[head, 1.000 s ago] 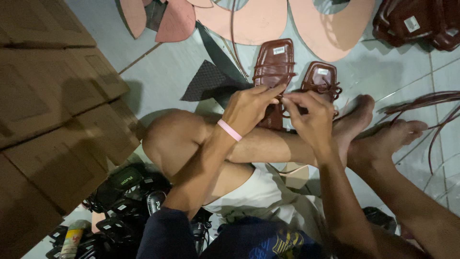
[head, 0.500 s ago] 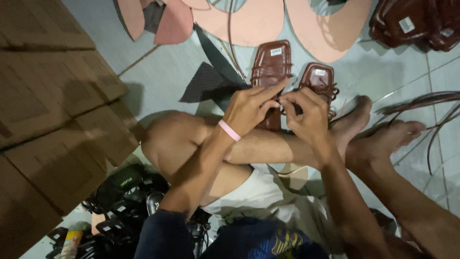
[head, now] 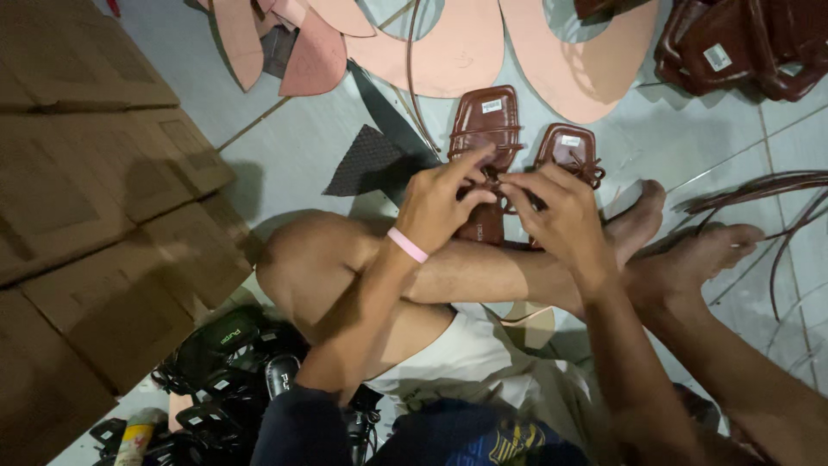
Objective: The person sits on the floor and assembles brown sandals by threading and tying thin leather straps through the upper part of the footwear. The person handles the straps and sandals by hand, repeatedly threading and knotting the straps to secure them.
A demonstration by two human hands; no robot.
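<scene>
left hand [head: 442,207] and right hand [head: 561,211] pinching thin brown strap [head: 498,183], mid-frame | strap work on brown leather sandal [head: 485,138] looks unfinished | second brown sandal [head: 571,148] beside it untouched

Both hands, the left hand [head: 442,200] and right hand [head: 559,216], are crowding over the two brown strapped sandals [head: 486,129], leaving little gap between them. Bare pale floor tile [head: 276,155] is lying open to the left of the sandals. Flat brown cardboard boxes [head: 95,198] are walling off the far left. Pink sole cut-outs [head: 448,52] are blocking the way above, and loose brown straps [head: 776,190] are trailing across the tile on the right.
</scene>
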